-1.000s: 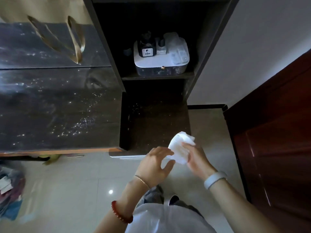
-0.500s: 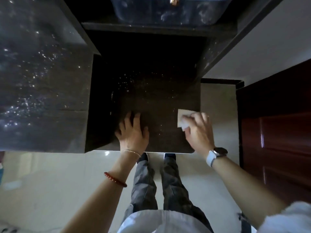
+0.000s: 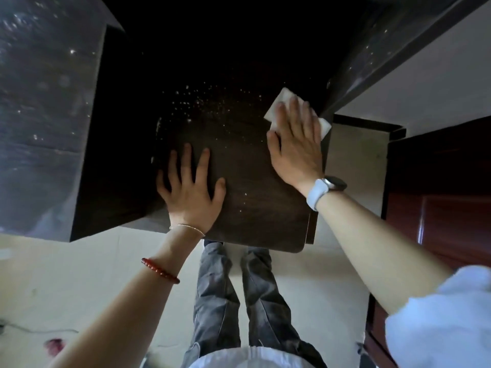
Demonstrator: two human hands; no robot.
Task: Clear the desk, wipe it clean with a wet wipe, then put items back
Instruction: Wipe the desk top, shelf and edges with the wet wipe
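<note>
A low dark wooden desk surface fills the middle of the head view, speckled with pale dust. My right hand lies flat on a white wet wipe at the surface's far right side, pressing it onto the wood; corners of the wipe stick out past the fingers and palm. My left hand rests flat with fingers spread on the near left part of the surface, holding nothing.
A taller glossy dark cabinet top stands to the left. A dark upright panel and a pale wall bound the right, with a reddish wooden door beyond. My legs stand on the pale tiled floor below the desk edge.
The view has closed in on the surface. Both hands went from holding the wipe in the air to lying on the desk, and the right hand with the wipe has slid farther back and right.
</note>
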